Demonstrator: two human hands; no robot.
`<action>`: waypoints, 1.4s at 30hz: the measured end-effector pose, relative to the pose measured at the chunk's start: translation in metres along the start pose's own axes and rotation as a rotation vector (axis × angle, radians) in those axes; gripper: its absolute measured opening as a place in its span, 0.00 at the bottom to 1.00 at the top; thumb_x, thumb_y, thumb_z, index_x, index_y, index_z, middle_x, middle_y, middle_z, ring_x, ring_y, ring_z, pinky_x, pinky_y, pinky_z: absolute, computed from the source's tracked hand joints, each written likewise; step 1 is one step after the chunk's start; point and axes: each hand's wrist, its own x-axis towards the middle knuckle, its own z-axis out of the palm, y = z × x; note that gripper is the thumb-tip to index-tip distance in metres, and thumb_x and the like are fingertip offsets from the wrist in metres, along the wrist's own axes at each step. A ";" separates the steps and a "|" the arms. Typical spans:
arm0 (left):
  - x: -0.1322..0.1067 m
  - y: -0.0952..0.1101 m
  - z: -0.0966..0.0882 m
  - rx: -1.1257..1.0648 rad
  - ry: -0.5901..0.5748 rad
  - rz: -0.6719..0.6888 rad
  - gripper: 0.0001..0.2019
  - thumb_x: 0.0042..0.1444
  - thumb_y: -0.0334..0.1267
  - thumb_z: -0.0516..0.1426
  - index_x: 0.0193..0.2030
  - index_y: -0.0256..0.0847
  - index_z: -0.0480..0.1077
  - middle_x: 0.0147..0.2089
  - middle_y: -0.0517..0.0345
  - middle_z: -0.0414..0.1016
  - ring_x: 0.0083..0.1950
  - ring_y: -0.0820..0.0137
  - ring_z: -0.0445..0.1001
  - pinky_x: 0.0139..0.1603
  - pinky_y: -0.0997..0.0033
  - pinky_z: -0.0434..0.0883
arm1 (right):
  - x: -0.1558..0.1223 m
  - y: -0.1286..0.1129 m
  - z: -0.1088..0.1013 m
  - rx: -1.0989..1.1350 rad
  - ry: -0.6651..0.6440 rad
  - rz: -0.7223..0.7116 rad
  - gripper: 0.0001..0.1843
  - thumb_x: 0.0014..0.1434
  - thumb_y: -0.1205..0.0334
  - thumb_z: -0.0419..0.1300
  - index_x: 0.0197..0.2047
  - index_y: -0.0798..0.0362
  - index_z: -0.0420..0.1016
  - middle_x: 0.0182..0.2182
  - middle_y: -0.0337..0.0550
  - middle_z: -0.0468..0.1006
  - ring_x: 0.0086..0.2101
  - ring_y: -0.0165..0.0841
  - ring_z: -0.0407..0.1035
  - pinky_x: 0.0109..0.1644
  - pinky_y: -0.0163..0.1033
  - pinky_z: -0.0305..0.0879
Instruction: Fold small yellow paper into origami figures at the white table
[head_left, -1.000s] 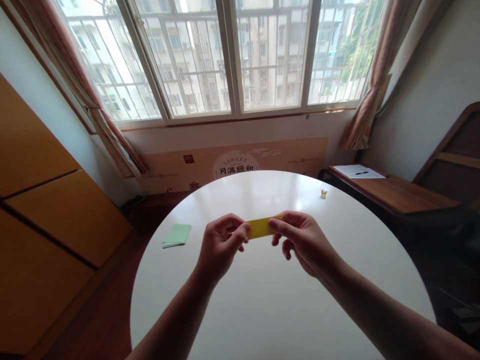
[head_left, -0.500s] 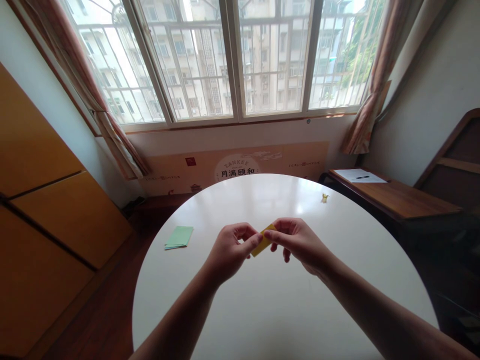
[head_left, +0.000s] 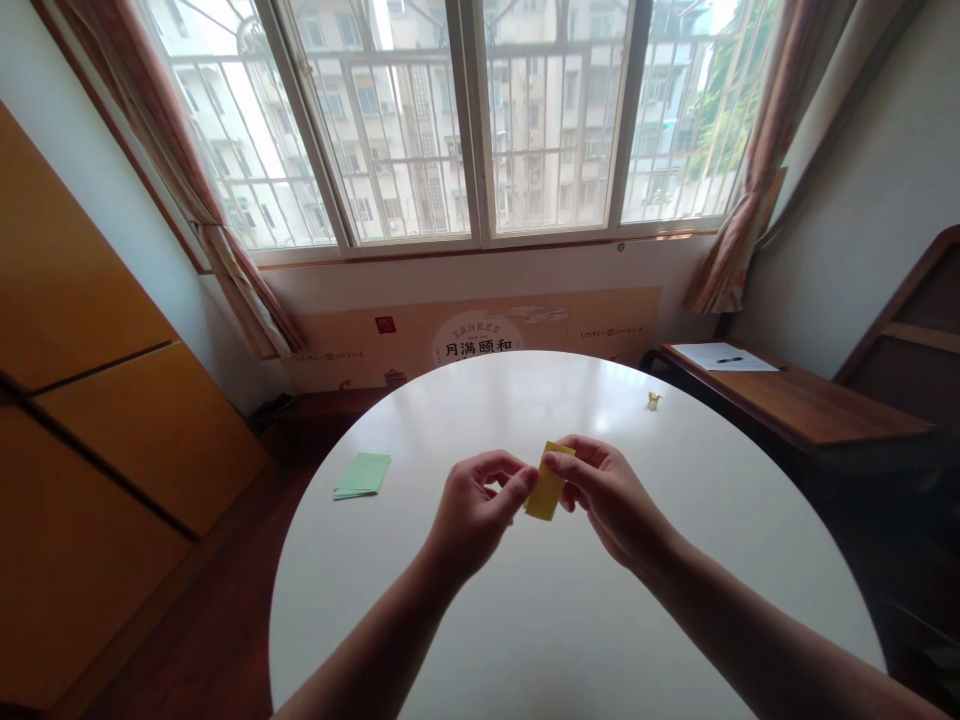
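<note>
A folded strip of yellow paper [head_left: 545, 491] hangs nearly upright between my two hands, above the round white table [head_left: 570, 620]. My left hand [head_left: 478, 512] pinches its lower left edge with thumb and curled fingers. The upper end is pinched by my right hand [head_left: 609, 495], thumb in front and fingers behind. Both hands are closed on the paper and nearly touch each other.
A small stack of green paper [head_left: 363, 474] lies on the table's left side. A tiny yellow folded piece [head_left: 653, 401] sits at the far right. A wooden side table [head_left: 810, 400] with a white sheet [head_left: 723, 357] and pen stands right; orange cabinets [head_left: 90, 400] are left.
The yellow strip was held level and stretched out between my hands; they have come together and turned it from level to nearly upright.
</note>
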 end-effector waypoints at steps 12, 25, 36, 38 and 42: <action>-0.003 0.014 -0.017 -0.173 -0.152 0.089 0.10 0.53 0.41 0.66 0.33 0.34 0.78 0.29 0.55 0.74 0.24 0.76 0.68 0.17 0.80 0.67 | -0.016 -0.022 0.003 -0.244 -0.267 0.112 0.07 0.51 0.62 0.67 0.27 0.57 0.77 0.21 0.36 0.69 0.24 0.28 0.62 0.26 0.33 0.54; -0.003 0.015 -0.014 -0.055 -0.114 0.032 0.11 0.55 0.41 0.62 0.31 0.34 0.72 0.25 0.60 0.68 0.24 0.76 0.66 0.18 0.80 0.68 | -0.018 -0.024 0.008 -0.578 -0.165 -0.119 0.05 0.55 0.64 0.63 0.30 0.55 0.79 0.24 0.39 0.74 0.23 0.29 0.63 0.24 0.32 0.57; 0.000 0.014 -0.013 0.042 -0.111 0.002 0.11 0.55 0.41 0.61 0.29 0.33 0.72 0.25 0.59 0.69 0.23 0.76 0.66 0.18 0.79 0.67 | -0.016 -0.019 0.005 -0.686 -0.116 -0.198 0.07 0.56 0.61 0.64 0.29 0.54 0.79 0.24 0.40 0.74 0.23 0.29 0.62 0.23 0.33 0.54; 0.000 0.013 -0.013 0.014 -0.092 -0.007 0.11 0.54 0.41 0.61 0.29 0.34 0.73 0.25 0.59 0.69 0.23 0.76 0.66 0.18 0.78 0.68 | -0.015 -0.018 0.004 -0.593 -0.138 -0.175 0.08 0.56 0.59 0.65 0.31 0.55 0.80 0.26 0.41 0.75 0.26 0.31 0.65 0.25 0.33 0.56; -0.001 0.013 -0.012 -0.046 -0.082 -0.013 0.11 0.54 0.41 0.63 0.30 0.33 0.73 0.24 0.60 0.68 0.22 0.76 0.66 0.18 0.79 0.68 | -0.012 -0.017 0.002 -0.379 -0.159 -0.081 0.11 0.56 0.55 0.66 0.33 0.56 0.79 0.26 0.41 0.74 0.28 0.31 0.65 0.27 0.33 0.57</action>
